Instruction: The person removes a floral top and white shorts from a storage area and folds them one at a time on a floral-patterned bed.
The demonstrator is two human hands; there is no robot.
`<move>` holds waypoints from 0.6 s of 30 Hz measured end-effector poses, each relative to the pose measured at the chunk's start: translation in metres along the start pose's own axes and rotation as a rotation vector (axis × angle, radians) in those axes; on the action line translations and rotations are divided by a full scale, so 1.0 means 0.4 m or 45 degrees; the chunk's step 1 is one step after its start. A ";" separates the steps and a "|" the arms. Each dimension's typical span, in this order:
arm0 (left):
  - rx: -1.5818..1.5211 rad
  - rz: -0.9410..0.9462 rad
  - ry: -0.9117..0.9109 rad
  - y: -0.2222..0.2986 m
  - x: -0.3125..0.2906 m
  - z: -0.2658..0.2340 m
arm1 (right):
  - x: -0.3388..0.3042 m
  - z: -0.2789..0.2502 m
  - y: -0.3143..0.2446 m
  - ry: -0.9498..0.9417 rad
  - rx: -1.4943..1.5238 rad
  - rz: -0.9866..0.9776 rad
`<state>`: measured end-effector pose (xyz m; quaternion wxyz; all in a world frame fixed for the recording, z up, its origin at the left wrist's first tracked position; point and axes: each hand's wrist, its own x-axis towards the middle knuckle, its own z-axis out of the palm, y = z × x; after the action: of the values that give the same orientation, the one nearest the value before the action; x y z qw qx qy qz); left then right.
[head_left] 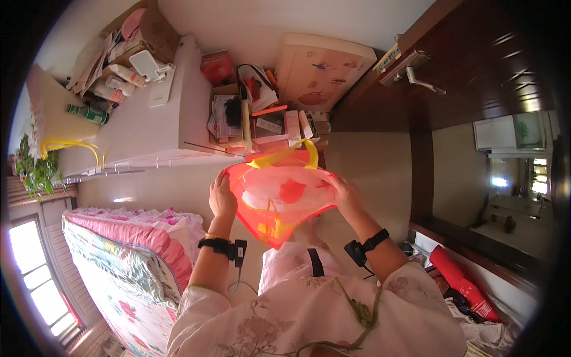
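- Left hand [222, 197]: fingers closed on the left rim of a red bag [279, 199], centre of the frame, thumb side toward the camera.
- Right hand [347, 195]: pinching the right rim of the same bag, knuckles up. Both wrists carry black straps with small units.
- The two grips stand apart, so the mouth is stretched wide and faces the camera.
- Judgement on doing this well: keep the pull even on both rims so the thin fabric stays taut without tearing, and keep the mouth level so whatever is inside does not slide out.
- Bag: translucent red-orange mesh or thin fabric, yellow trim, one yellow handle [289, 153] looping above the far rim. It tapers to a point hanging at lower centre. Pale contents and a red patch show through; what they are cannot be told.
- Around: white cabinet [148, 125] at upper left with bottles; cluttered boxes at upper centre; floral bedding [125, 256] at lower left; dark wooden door [476, 59] at upper right.
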<state>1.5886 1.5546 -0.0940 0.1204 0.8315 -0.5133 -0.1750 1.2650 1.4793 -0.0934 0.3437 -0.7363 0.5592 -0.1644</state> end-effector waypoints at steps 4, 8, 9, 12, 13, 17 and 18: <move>0.263 0.137 0.072 0.056 -0.050 -0.018 | 0.045 -0.030 -0.060 0.064 0.029 -0.153; 0.126 0.556 0.099 0.157 -0.054 -0.009 | 0.033 -0.017 -0.020 0.251 -0.151 -0.224; -0.257 0.553 -0.170 0.166 -0.056 0.019 | 0.024 -0.008 -0.004 0.329 -0.234 -0.189; -0.273 0.656 -0.664 0.224 -0.036 0.087 | -0.015 0.007 0.019 0.409 -0.230 0.078; -0.171 0.647 -0.832 0.246 -0.018 0.108 | -0.032 0.021 0.036 0.354 -0.103 0.214; 0.030 0.866 -1.075 0.250 0.057 0.320 | -0.067 0.065 0.091 0.152 0.434 0.681; 0.019 0.965 -1.055 0.231 0.070 0.386 | -0.071 0.077 0.101 0.184 0.439 0.604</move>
<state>1.4612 1.4854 -0.2042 -0.0426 0.4515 -0.7819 -0.4278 1.2465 1.5103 -0.1389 0.4516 -0.5024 0.7024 -0.2241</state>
